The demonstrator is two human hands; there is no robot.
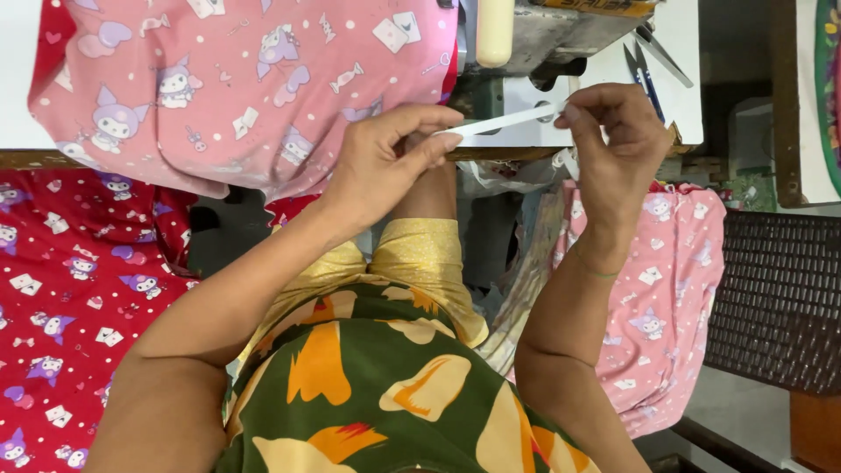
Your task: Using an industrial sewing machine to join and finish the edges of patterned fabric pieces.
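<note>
A narrow white elastic strip is stretched between my two hands in front of a sewing machine. My left hand pinches its left end between thumb and fingers. Its right end is pinched by my right hand, fingers curled. A pink printed fabric with cartoon figures lies on the machine table just left of my left hand.
Red printed fabric lies at the left, lower down. More pink printed fabric hangs at the right beside a dark woven seat. Scissors rest on the white machine table near my right hand.
</note>
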